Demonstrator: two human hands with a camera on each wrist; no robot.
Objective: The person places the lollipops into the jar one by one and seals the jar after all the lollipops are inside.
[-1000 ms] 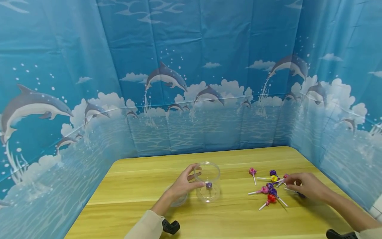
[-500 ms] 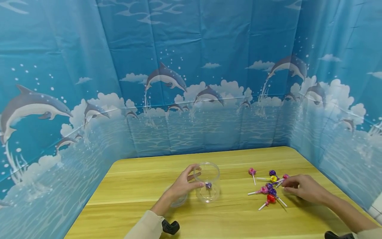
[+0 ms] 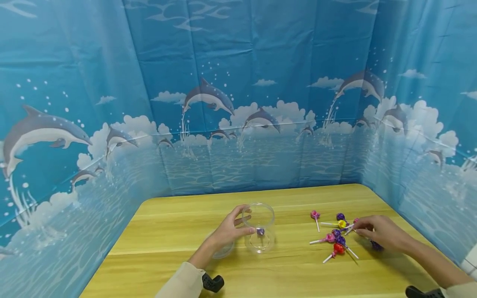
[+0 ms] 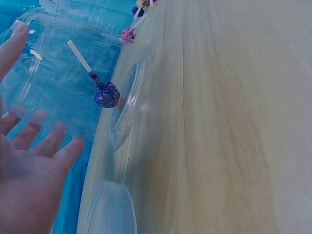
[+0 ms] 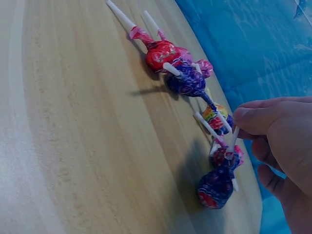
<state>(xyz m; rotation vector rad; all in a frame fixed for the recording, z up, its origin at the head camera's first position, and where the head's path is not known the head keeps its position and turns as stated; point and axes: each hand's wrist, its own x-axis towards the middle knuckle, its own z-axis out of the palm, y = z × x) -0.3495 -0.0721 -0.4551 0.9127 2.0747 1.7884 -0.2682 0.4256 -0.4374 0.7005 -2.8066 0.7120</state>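
My left hand (image 3: 228, 229) grips a clear plastic jar (image 3: 269, 231) around its side, thumb near and fingers behind. Inside the jar is one purple lollipop (image 4: 106, 94), its stick pointing up toward the rim. At the right, my right hand (image 3: 385, 234) pinches the white stick of another purple lollipop (image 5: 216, 187), whose wrapped head hangs down below the fingers. Close by lie several loose lollipops, among them a red one (image 3: 338, 248), a yellow one (image 3: 342, 224) and a pink one (image 3: 330, 237).
A clear round lid (image 3: 223, 251) lies on the wooden table (image 3: 167, 231), partly behind the left wrist. One pink lollipop (image 3: 314, 214) lies apart, left of the pile. A blue dolphin-print curtain (image 3: 223, 165) surrounds the table's back and sides.
The right hand has shifted slightly beside the pile, and the head of the purple lollipop it holds shows below it again after being hidden half a second ago. Left hand and jar stay put.
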